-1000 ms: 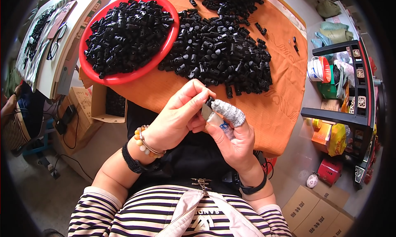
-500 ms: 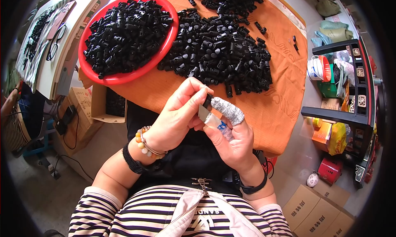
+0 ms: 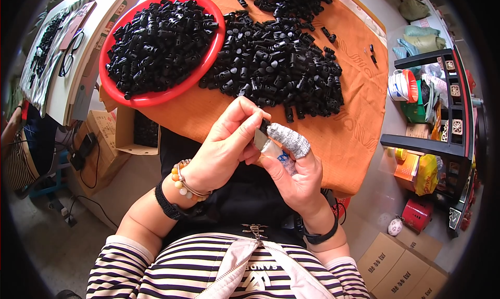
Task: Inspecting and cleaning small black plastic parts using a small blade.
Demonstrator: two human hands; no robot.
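Pinching a small black plastic part (image 3: pixel 264 126) between both hands, just below the near edge of the loose heap of black parts (image 3: pixel 278 64) and over the lap. Left hand (image 3: pixel 224 148) curling nearly closed, fingertips pressing on the part and on a small grey piece (image 3: pixel 260 139) beside it. Right hand (image 3: pixel 296 170) also closing around the same part, its thumb wearing a grey knitted finger cot (image 3: pixel 289 138) and bearing against the part from the right; whether anything more sits in that palm not being discernible. Judging the step in hand: fitting or pressing two small pieces together by thumb force. Judging the next move: calling for firm, squarely aligned pressure, then a free hand for reaching up toward the heap. Lying left of the heap, touching it: a red basin (image 3: pixel 156 97) filled with similar black parts, both resting on the orange cloth (image 3: pixel 359 111) covering the table. Comparing with the earlier frames: both hands holding almost the same place below the heap, left fingers sitting slightly more over the part, heap and basin remaining unchanged.
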